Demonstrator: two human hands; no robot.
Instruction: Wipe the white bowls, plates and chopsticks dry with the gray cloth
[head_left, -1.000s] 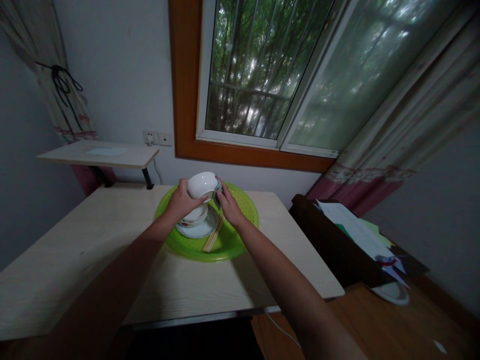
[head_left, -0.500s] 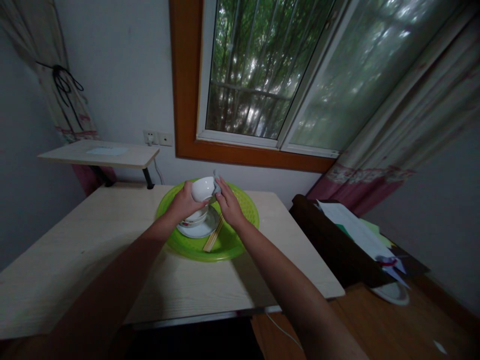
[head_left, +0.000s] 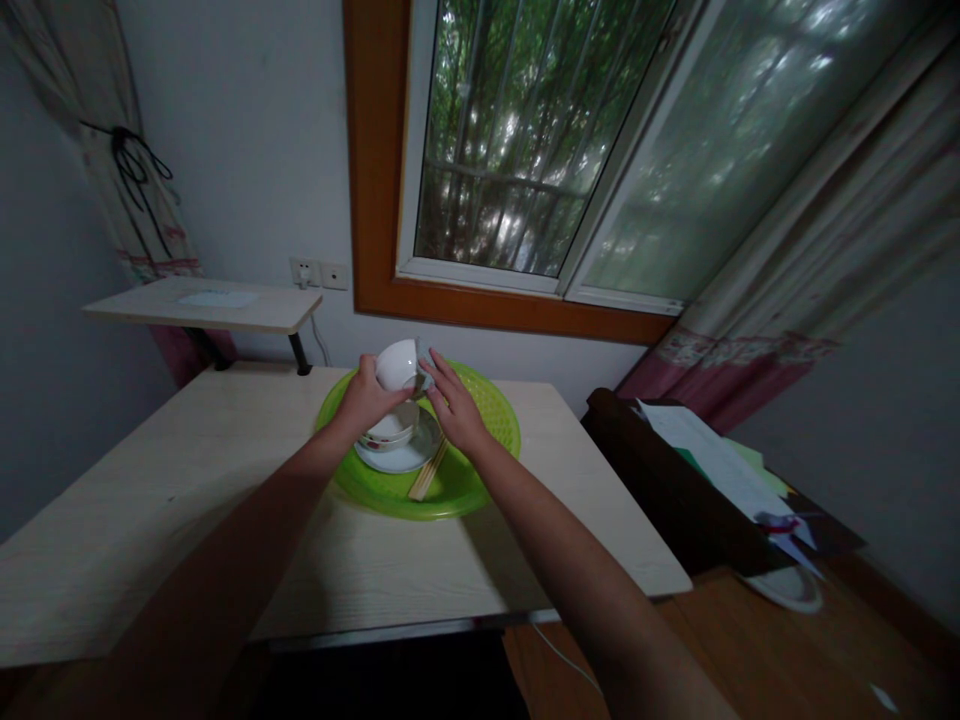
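Observation:
My left hand grips a white bowl, tilted on its side above a green basket. On the bowl's right side, my right hand presses a grey cloth against the rim, its fingers partly hiding the cloth. Below, more white bowls are stacked on a white plate inside the basket. Beside the plate lie wooden chopsticks, slanting toward the basket's front.
The basket stands on a light wooden table. A small raised shelf with a paper on it is at the back left. Right of the table, a dark brown piece of furniture carries papers. A window is behind.
The held bowl has turned and shifted slightly up and to the left with my left hand. My right hand and the cloth have moved along its rim.

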